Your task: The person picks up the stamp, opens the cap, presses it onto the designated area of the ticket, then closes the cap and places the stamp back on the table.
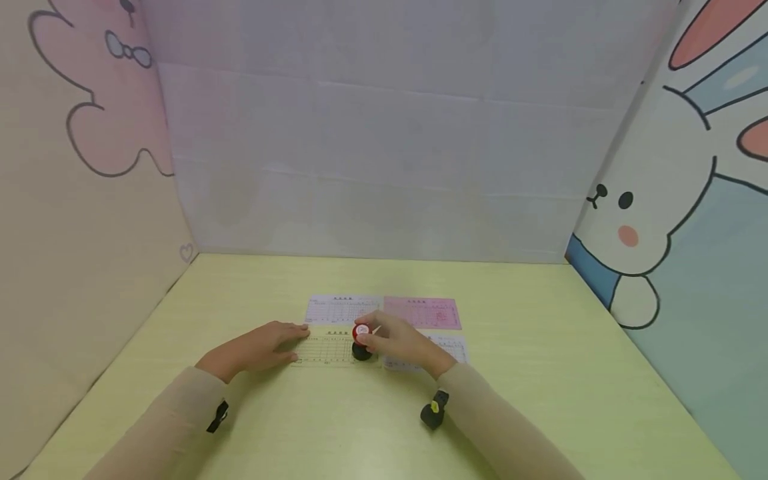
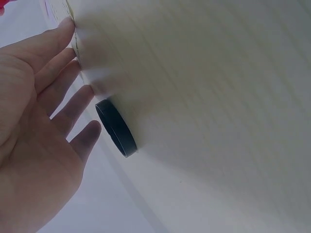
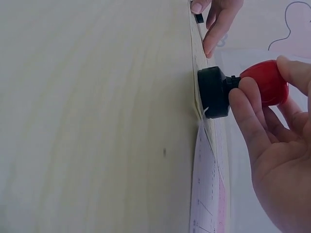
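Observation:
My right hand (image 1: 405,341) grips the red knob of a stamp (image 1: 362,351) between thumb and fingers. In the right wrist view the stamp's round black base (image 3: 213,92) faces down onto the paper and seems to touch it. Under it lies a yellow printed form (image 1: 324,351), on its right part. My left hand (image 1: 258,348) rests with spread fingers at the left edge of that form. A black ring-shaped cap (image 2: 116,128) lies on the table by the left fingertips in the left wrist view; the head view hides it.
Behind the yellow form lie a white form (image 1: 336,311) and a pink form (image 1: 423,313) with a reddish mark. Another white form (image 1: 454,345), partly under my right hand, lies to the right. Wall panels stand along the back and sides of the pale table (image 1: 540,387).

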`<act>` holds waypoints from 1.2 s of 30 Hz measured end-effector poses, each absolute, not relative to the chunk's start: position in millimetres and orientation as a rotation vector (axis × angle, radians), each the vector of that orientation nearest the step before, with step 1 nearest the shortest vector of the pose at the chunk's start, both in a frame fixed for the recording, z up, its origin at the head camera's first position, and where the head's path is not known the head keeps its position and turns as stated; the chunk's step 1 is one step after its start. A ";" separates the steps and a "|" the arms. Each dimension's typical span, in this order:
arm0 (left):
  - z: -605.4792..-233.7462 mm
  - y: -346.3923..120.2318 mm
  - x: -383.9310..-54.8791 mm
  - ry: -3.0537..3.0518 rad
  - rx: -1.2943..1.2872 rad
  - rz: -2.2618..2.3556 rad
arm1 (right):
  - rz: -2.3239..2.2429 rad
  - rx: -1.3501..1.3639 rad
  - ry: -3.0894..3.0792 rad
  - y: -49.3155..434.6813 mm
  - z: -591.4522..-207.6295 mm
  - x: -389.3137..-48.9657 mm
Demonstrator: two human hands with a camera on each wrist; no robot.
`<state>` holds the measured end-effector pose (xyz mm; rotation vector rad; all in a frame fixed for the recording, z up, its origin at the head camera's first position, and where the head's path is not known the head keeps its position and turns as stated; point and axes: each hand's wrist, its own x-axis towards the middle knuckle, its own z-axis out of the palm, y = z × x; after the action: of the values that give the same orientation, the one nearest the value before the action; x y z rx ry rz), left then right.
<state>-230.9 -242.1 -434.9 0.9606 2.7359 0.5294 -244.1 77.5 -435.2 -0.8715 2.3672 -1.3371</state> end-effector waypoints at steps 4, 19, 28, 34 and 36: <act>-434.1 -241.9 -230.4 2.731 0.941 0.529 | -1.322 -0.876 2.379 77.1 -435.0 -245.0; -430.8 -240.4 -229.5 2.729 0.936 0.519 | -1.307 -0.935 2.382 76.1 -435.0 -247.9; -429.5 -239.2 -229.6 2.724 0.956 0.522 | -1.286 -0.889 2.381 76.1 -432.5 -246.8; -431.4 -239.7 -229.7 2.721 0.933 0.524 | -1.302 -0.904 2.373 75.8 -433.8 -246.2; -432.0 -240.1 -230.0 2.722 0.931 0.519 | -1.302 -0.911 2.372 75.6 -433.9 -245.9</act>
<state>-230.0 -240.1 -432.0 0.9309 2.7225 0.5194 -245.9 75.6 -433.9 -0.9110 2.3715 -1.3022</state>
